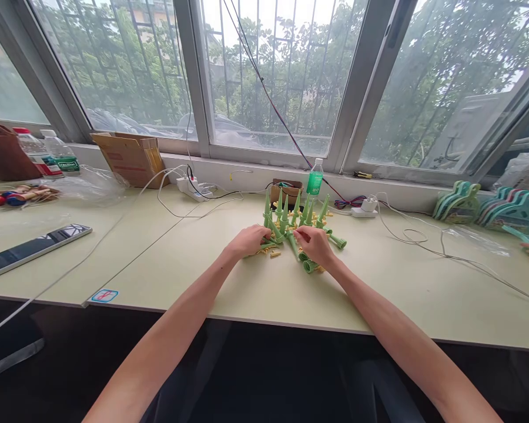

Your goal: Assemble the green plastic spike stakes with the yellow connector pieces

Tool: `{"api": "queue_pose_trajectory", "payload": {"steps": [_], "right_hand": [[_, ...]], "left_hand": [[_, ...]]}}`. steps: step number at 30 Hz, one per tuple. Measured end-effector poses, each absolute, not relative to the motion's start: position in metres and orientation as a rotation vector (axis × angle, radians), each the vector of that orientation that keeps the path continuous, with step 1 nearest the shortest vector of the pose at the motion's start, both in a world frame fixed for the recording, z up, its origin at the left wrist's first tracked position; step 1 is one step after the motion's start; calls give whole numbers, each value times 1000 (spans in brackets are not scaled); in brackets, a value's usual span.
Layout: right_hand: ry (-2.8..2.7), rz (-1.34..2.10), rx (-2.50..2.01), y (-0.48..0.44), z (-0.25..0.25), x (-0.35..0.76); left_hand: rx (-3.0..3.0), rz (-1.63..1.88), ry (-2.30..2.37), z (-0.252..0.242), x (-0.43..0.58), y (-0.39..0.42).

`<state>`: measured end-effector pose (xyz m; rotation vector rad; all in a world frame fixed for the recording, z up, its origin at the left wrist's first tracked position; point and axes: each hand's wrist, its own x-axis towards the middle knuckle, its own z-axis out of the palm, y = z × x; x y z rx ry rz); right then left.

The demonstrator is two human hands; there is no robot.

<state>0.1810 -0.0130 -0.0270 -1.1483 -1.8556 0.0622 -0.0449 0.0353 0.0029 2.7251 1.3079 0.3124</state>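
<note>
Two hands [249, 239] [315, 242], at least six green cones [284, 222]

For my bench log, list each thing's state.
Green cones: some upright, some lying
Yellow pegs: some loose
Left hand: curled, grip unclear
Right hand: curled, grip unclear
Phone: lying flat
Red-capped bottle: upright, capped
White-capped bottle: upright, capped
Green-liquid bottle: upright, capped
</note>
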Motion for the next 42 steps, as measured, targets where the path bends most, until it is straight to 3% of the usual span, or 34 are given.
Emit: {"api": "queue_pose_trajectory", "payload": {"steps": [42], "right_hand": [[-1866, 85, -1180, -16, -23, 183]], "left_hand": [[2708, 357, 1151, 3, -50, 41]]}}
